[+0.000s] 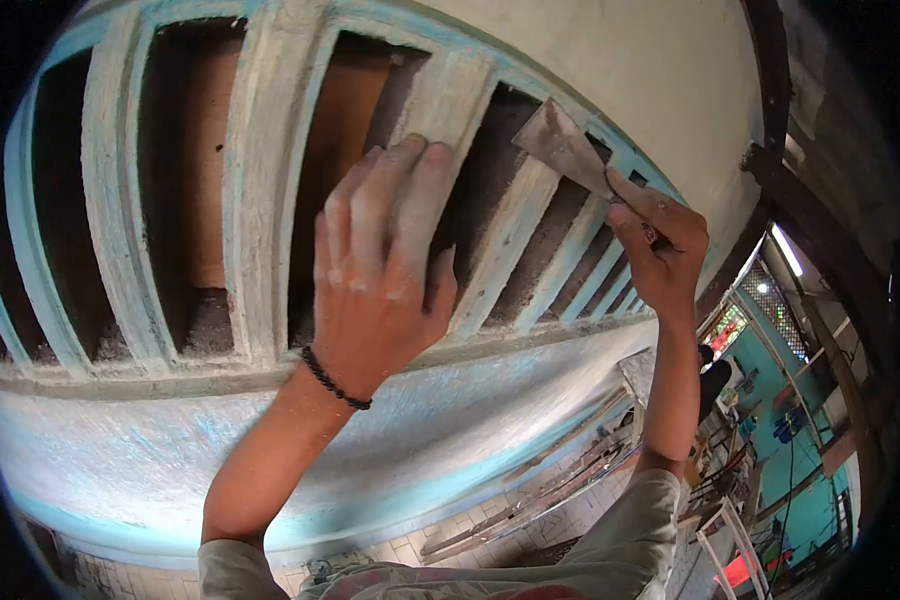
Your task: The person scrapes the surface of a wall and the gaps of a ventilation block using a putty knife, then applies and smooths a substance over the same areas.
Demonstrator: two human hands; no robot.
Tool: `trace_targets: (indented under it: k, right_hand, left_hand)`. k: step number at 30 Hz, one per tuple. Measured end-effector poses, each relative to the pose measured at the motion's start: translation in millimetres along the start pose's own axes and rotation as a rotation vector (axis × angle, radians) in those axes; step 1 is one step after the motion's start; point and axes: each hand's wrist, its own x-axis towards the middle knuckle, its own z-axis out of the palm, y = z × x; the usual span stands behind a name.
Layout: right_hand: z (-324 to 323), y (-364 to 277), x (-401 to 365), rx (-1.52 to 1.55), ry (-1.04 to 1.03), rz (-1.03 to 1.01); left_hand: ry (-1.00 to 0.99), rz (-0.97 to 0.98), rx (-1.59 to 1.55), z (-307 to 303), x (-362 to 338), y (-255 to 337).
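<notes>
My left hand (380,270), dusty and with a black cord bracelet at the wrist, rests flat with its fingers wrapped over a plastered vertical slat (450,110) of a vent grille. My right hand (660,250) grips the handle of a metal putty knife (562,145), whose wide grey blade lies against a neighbouring slat at the grille's upper right. The slats are rough white plaster with pale blue edges and dark gaps between them.
A blue-white plastered band of wall (270,450) runs below the grille. Far below lie long boards on a tiled floor (530,500), and a person in dark clothes (715,380) stands near teal walls at the lower right.
</notes>
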Motion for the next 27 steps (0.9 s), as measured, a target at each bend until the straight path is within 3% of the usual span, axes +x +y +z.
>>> trace_targets:
  k: [11,27]
  right_hand:
    - [7,-11,2,-0.019,0.017,0.106]
    - [12,-22,8,-0.054,0.049,0.058]
  left_hand:
    - [0.025,-0.079,-0.123,15,-7,-4]
    - [0.02,-0.089,-0.148,11,-7,-2]
